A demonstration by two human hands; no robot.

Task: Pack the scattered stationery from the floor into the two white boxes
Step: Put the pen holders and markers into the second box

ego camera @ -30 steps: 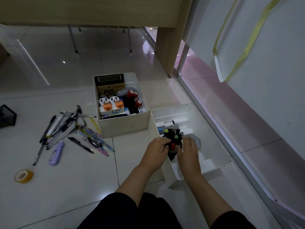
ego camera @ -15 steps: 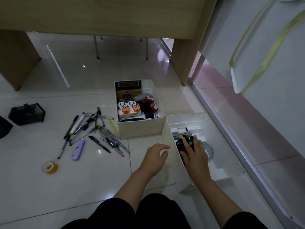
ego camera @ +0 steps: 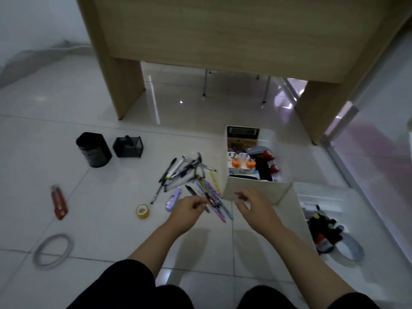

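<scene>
On the tiled floor at the far left lies a loop of pale cable (ego camera: 53, 250), and beyond it a red utility knife (ego camera: 58, 202). Further back stand a round black pot (ego camera: 93, 149) and, just beside it, a black mesh pen holder (ego camera: 128, 147). Nearer the person sits a small roll of yellow tape (ego camera: 142, 211), with a purple correction-tape dispenser (ego camera: 173, 199) close by. The scattered pens (ego camera: 189, 175) lie in a loose heap between those and the boxes, the coloured ones fanning toward the person.

The left hand (ego camera: 188, 210) hangs just over the near end of that heap, fingers loosely curled, gripping nothing that I can make out. The right hand (ego camera: 256, 206) is beside it, fingers spread and relaxed, in front of the near wall of the first white box (ego camera: 256, 192); the two hands are a little apart. That box holds a calculator (ego camera: 243, 137), two orange-topped items (ego camera: 243, 162) and some red-capped pieces (ego camera: 268, 161). The second white box (ego camera: 298, 217) touches its corner on the right and holds a bundle of black markers (ego camera: 323, 230) and a clear tape roll (ego camera: 352, 248). A wooden desk (ego camera: 223, 30) stands behind everything.
</scene>
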